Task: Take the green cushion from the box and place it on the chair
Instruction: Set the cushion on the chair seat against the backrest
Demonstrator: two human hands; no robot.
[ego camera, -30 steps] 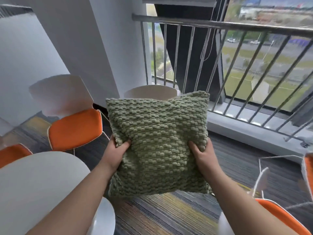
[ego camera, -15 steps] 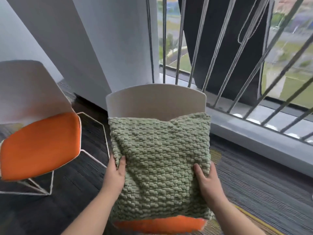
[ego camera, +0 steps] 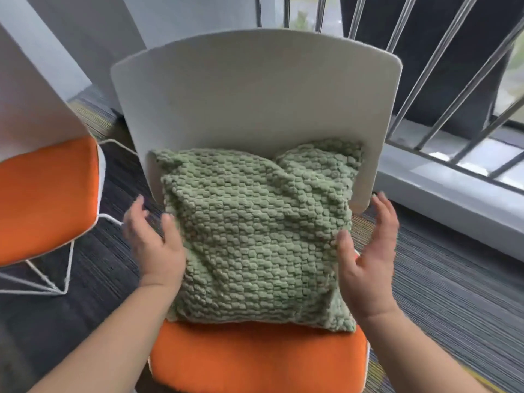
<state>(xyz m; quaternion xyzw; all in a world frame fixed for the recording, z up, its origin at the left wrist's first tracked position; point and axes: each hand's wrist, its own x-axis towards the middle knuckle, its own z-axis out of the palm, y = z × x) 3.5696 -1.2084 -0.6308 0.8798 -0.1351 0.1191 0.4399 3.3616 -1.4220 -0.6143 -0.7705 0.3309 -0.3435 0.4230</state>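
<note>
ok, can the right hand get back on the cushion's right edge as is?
Probably yes. The right hand is open beside the green cushion, thumb at its right edge, with nothing between them; the chair back stands behind.

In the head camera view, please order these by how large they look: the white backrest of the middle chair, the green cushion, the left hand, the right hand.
1. White backrest, largest.
2. Green cushion, slightly smaller, though it hides the backrest's lower part.
3. Left hand and right hand: alike in size, so I do not rank them.
</note>
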